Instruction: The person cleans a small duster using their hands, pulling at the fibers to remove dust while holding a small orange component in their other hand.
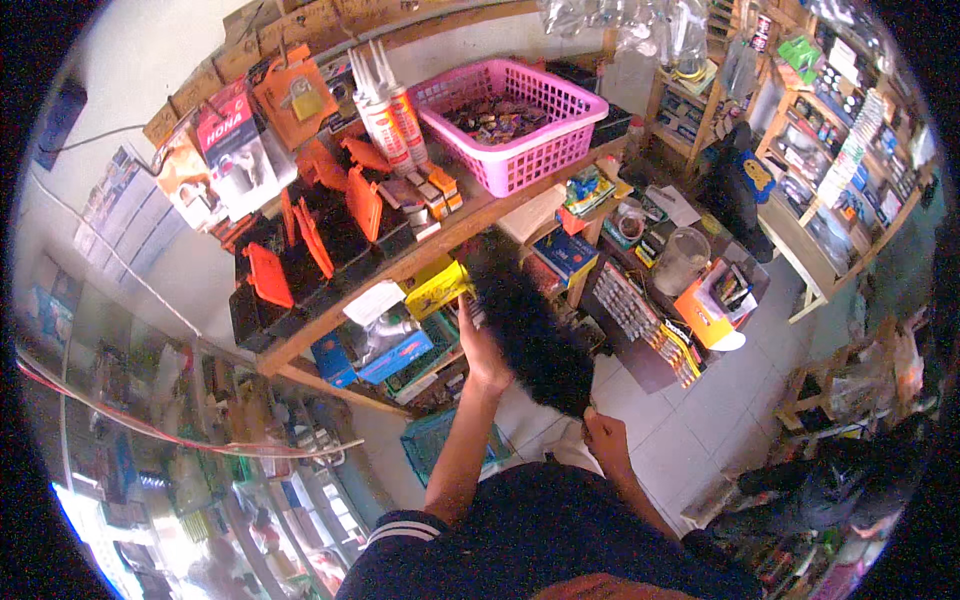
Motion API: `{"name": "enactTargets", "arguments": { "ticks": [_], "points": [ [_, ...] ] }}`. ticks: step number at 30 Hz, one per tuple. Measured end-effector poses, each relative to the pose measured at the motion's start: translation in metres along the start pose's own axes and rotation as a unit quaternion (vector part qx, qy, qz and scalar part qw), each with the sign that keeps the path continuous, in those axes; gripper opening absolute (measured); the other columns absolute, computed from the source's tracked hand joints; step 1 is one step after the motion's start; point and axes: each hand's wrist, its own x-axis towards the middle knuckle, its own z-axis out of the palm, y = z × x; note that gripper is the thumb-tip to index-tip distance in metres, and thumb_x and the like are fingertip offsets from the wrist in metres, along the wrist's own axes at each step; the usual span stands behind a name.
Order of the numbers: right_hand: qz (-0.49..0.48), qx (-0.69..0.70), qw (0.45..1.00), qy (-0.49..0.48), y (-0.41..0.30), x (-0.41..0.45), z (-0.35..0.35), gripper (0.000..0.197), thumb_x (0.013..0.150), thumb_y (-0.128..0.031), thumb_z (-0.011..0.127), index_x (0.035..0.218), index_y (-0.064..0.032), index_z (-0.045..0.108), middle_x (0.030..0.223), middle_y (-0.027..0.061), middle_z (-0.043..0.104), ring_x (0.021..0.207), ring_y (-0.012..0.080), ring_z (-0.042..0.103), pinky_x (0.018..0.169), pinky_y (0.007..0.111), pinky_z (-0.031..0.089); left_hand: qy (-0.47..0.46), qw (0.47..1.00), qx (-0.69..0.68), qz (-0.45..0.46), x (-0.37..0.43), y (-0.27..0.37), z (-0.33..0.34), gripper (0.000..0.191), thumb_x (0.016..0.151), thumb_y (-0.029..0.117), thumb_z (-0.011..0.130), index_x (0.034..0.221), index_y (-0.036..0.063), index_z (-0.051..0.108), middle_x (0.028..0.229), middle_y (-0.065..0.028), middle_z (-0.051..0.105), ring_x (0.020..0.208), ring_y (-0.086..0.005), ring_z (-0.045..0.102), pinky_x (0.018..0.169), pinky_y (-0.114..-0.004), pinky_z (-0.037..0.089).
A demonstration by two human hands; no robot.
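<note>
A black fluffy duster (532, 330) slants across the middle of the head view, its lower end gripped in my right hand (606, 439). My left hand (480, 341) is raised at the lower shelf of the wooden rack, its fingers at a yellow box (437, 291). Whether they close on that box is hard to tell, as the duster lies right beside them. Left of the box are a white paper (373, 302) and a blue box (396, 357) with plastic-wrapped goods on it. The duster's upper end reaches under the wooden shelf edge (450, 238).
On the upper shelf stand a pink plastic basket (517, 161), sealant cartridges (386, 124) and black bins with orange lids (268, 276). A low table to the right holds a clear tub (681, 261) and an orange box (709, 311). A teal crate (420, 450) sits on the floor.
</note>
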Motion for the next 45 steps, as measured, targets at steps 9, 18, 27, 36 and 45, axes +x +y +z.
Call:
{"name": "enactTargets", "arguments": {
  "ticks": [9,18,27,36,45],
  "points": [
    [-0.039,-0.034,0.998,-0.036,-0.022,0.007,0.019,0.050,0.096,-0.038,0.051,0.058,-0.0060,0.049,0.053,-0.0037,0.041,0.050,0.0058,0.035,0.046,0.025,0.027,0.152,0.988,0.007,0.016,-0.024,0.035,0.029,0.061,0.090,0.057,0.037,0.126,0.0097,0.050,0.115,-0.0129,0.057,0.112,-0.0288,0.050,0.105,-0.043,0.033],
    [0.015,-0.001,0.994,-0.104,-0.016,0.007,0.043,0.048,0.095,-0.039,0.052,0.060,-0.0061,0.049,0.055,-0.0043,0.042,0.049,0.0056,0.037,0.046,0.024,0.027,0.101,0.995,-0.004,0.023,-0.057,0.061,0.018,0.064,0.088,0.058,0.045,0.133,0.0127,0.046,0.122,-0.0102,0.056,0.114,-0.0293,0.051,0.105,-0.044,0.034],
    [-0.023,-0.016,0.992,-0.122,-0.013,-0.002,0.060,0.048,0.096,-0.040,0.050,0.061,-0.0075,0.048,0.055,-0.0048,0.040,0.049,0.0053,0.034,0.045,0.025,0.026,0.078,0.995,-0.048,0.034,-0.085,0.081,0.013,0.064,0.090,0.058,0.041,0.133,0.0117,0.046,0.123,-0.0105,0.056,0.112,-0.0308,0.053,0.100,-0.045,0.039],
    [-0.021,-0.015,0.988,-0.155,-0.002,-0.012,0.092,0.046,0.096,-0.040,0.050,0.064,-0.0077,0.051,0.055,-0.0044,0.042,0.050,0.0051,0.035,0.046,0.023,0.027,0.145,0.987,-0.003,0.069,-0.120,0.104,0.013,0.060,0.090,0.055,0.041,0.133,0.0127,0.045,0.123,-0.0082,0.055,0.112,-0.0282,0.052,0.097,-0.044,0.042],
    [0.021,0.028,0.977,-0.209,-0.031,-0.043,0.121,0.043,0.094,-0.042,0.052,0.070,-0.0059,0.059,0.057,-0.0034,0.045,0.051,0.0062,0.042,0.047,0.024,0.032,0.044,0.990,0.058,0.117,-0.155,0.132,0.008,0.078,0.087,0.068,0.035,0.140,0.0107,0.036,0.141,-0.0113,0.041,0.125,-0.0338,0.044,0.107,-0.051,0.031]
  ]
}}
